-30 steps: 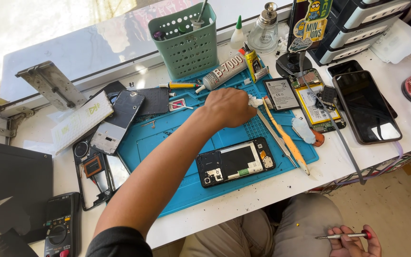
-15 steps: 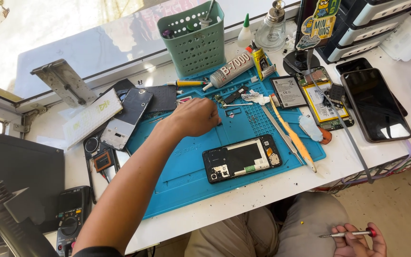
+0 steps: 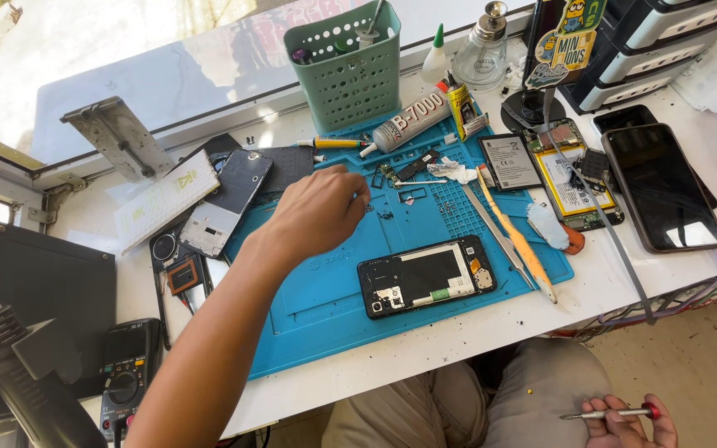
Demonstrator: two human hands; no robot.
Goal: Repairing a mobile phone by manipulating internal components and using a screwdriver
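Observation:
My left hand point(image 3: 317, 214) reaches over the blue work mat point(image 3: 325, 319), fingers curled together, their tips beside small loose parts point(image 3: 400, 172) at the mat's far edge. I see nothing between the fingers. An opened black phone point(image 3: 425, 278) lies face down on the mat, just right of and below that hand. My right hand point(image 3: 624, 419) rests low by my knee, off the table, and holds a thin red-tipped screwdriver point(image 3: 603, 412) pointing left.
A green basket point(image 3: 346, 70), a glue tube point(image 3: 408, 124) and a glass bottle point(image 3: 483, 54) stand at the back. A battery point(image 3: 508, 162), an orange pry tool point(image 3: 518, 241) and a dark-screened phone point(image 3: 661, 187) lie right. A multimeter point(image 3: 126, 377) sits at front left.
My left hand has drawn back leftward across the mat, away from the small parts near the battery. The right hand keeps the screwdriver by my knee.

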